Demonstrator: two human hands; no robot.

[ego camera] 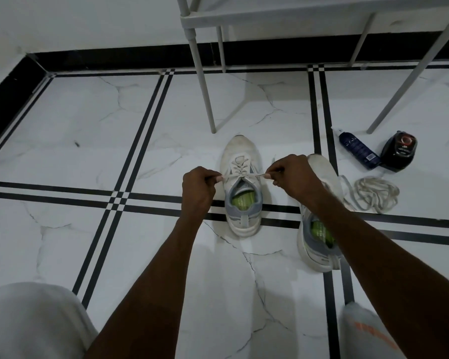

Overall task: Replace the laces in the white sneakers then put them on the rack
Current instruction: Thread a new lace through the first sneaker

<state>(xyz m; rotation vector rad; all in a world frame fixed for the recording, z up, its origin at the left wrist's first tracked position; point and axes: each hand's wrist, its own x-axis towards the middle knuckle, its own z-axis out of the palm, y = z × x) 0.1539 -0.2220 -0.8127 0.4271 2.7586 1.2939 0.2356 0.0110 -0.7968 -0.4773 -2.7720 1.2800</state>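
Observation:
A white sneaker (pixel 240 151) with a green insole stands on the floor, toe pointing away, its lace (pixel 240 167) crossed through the eyelets. My left hand (pixel 196 190) pinches one lace end at the sneaker's left side. My right hand (pixel 294 177) pinches the other end at its right, and the lace runs taut between them. A second white sneaker (pixel 319 244) lies to the right, partly hidden under my right forearm. A loose pile of old laces (pixel 375 194) lies beyond it. The white rack (pixel 270 19) stands at the top.
A dark blue bottle (pixel 358 151) and a black shoe-polish container (pixel 398 151) lie on the marble floor at right, near a rack leg (pixel 405 86). Another rack leg (pixel 205 94) stands just beyond the sneaker's toe. My knees show at the bottom corners.

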